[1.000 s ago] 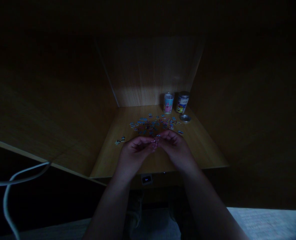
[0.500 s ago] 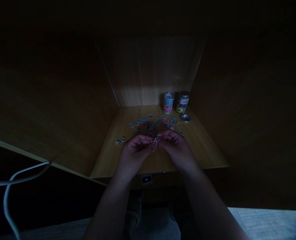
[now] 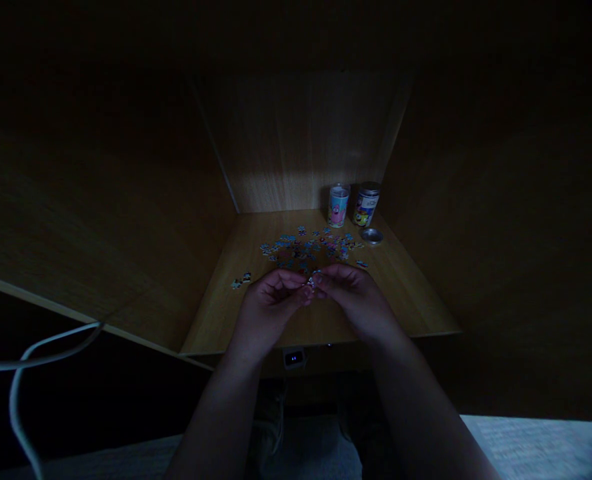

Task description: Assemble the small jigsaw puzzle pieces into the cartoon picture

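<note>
My left hand and my right hand meet fingertip to fingertip above the front of a small wooden desk. Between the pinched fingers they hold small jigsaw pieces. A scatter of several loose puzzle pieces lies on the desk just beyond the hands. Two more joined pieces lie apart at the left.
Two printed tins stand at the back right, a round metal lid lying in front of them. Wooden side panels wall in the desk. A white cable hangs at the lower left. The scene is very dark.
Both hands have drifted slightly nearer to me and lower, still pinched together on the pieces. Nothing on the desk has moved.
</note>
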`<state>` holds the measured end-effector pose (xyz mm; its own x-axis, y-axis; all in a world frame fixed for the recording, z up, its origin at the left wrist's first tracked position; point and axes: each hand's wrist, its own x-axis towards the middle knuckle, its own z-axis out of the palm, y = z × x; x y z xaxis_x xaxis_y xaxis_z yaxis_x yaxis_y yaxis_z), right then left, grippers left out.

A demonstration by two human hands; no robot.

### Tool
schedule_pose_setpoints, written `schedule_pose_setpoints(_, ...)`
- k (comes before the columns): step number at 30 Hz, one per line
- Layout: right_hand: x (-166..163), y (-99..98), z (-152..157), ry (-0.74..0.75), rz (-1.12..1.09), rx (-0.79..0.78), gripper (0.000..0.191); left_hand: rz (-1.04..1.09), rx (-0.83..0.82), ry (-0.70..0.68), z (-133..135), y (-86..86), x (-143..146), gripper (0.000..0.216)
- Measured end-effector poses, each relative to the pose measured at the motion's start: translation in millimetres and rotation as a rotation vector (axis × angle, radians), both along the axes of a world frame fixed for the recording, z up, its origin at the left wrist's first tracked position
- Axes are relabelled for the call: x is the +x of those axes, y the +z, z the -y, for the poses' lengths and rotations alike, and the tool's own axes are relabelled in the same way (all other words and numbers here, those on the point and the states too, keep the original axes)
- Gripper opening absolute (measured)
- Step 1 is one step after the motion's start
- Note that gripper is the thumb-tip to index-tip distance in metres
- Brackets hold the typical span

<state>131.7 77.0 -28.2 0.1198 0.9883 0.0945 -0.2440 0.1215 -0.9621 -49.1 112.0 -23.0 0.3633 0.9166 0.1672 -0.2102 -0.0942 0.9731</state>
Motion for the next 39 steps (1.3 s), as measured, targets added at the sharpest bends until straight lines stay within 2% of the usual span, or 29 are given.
schedule_pose_setpoints(14, -0.2, -0.5, -0.7, 0.051, -0.084, -0.034, 0.036, -0.06, 0.081, -0.002, -2.7, -5.9, -1.6, 0.018)
schedule_pose_setpoints(24, -2.2, -2.2, -0.5, 0.022, -0.247, -0.092, 0.037, -0.001, 0.043, 0.019, -3.2, -5.5, 1.5, 0.02)
schedule_pose_setpoints(39, -6.3, -3.9, -2.4, -0.015, -0.116, -0.007, 0.039, -0.031, 0.064, 0.029, -2.4, -7.2, 0.8, 0.023)
